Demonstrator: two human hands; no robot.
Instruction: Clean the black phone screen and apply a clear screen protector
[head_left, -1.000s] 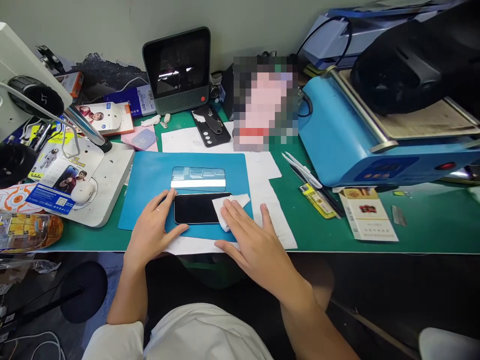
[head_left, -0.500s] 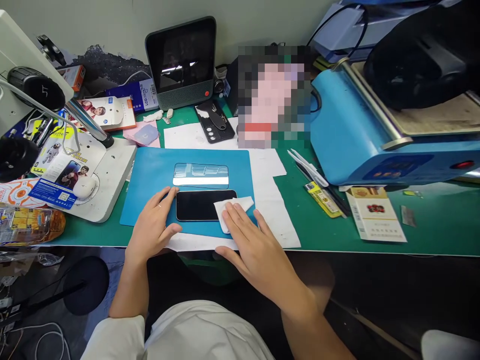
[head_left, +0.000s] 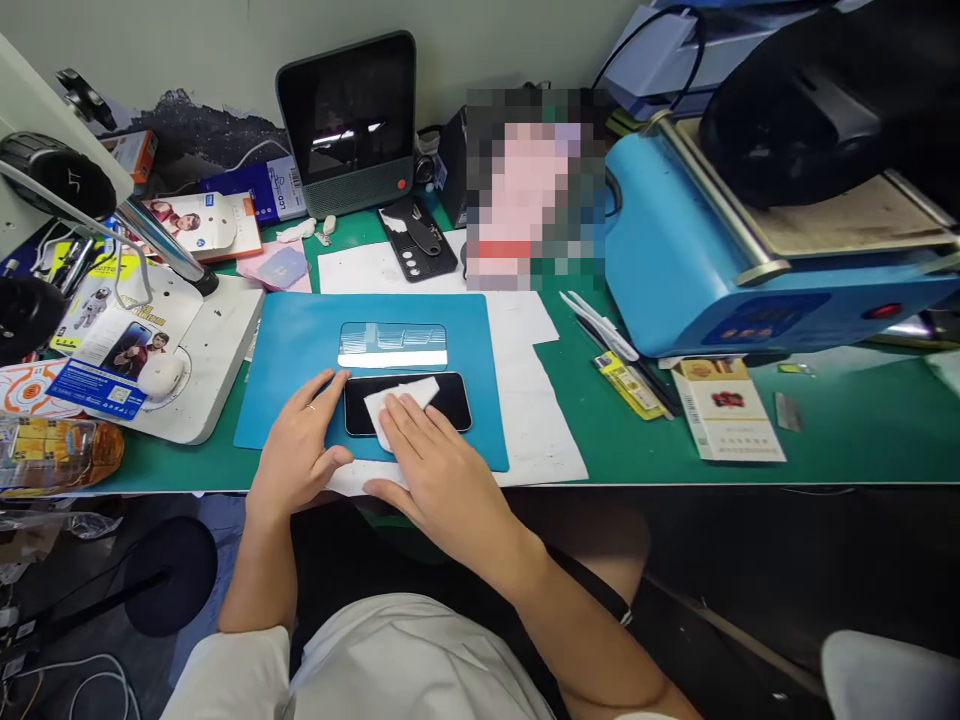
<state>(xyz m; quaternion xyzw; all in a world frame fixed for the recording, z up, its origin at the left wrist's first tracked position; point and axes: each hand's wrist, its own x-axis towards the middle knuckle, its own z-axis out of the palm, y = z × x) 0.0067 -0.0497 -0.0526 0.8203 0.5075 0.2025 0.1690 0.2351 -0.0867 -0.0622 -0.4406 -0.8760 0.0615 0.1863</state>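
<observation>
A black phone [head_left: 450, 398] lies screen up on a blue mat [head_left: 300, 345] near the bench's front edge. My left hand [head_left: 298, 452] rests flat beside the phone's left end, thumb and forefinger bracketing it. My right hand [head_left: 431, 462] lies flat with its fingers pressing a white wipe [head_left: 397, 396] onto the left half of the screen. A clear screen protector [head_left: 392, 345] lies on the mat just behind the phone.
A big blue roller machine [head_left: 720, 260] fills the right rear. A white stand base [head_left: 214, 350] with packaging sits left. A dark monitor [head_left: 346, 120], a black phone case [head_left: 416, 240], a cigarette pack [head_left: 726, 410] and white paper sheets [head_left: 540, 410] lie around on the green bench.
My right hand has slid the white wipe leftward across the phone screen, from its right end to its left half. My left hand has stayed at the phone's left end.
</observation>
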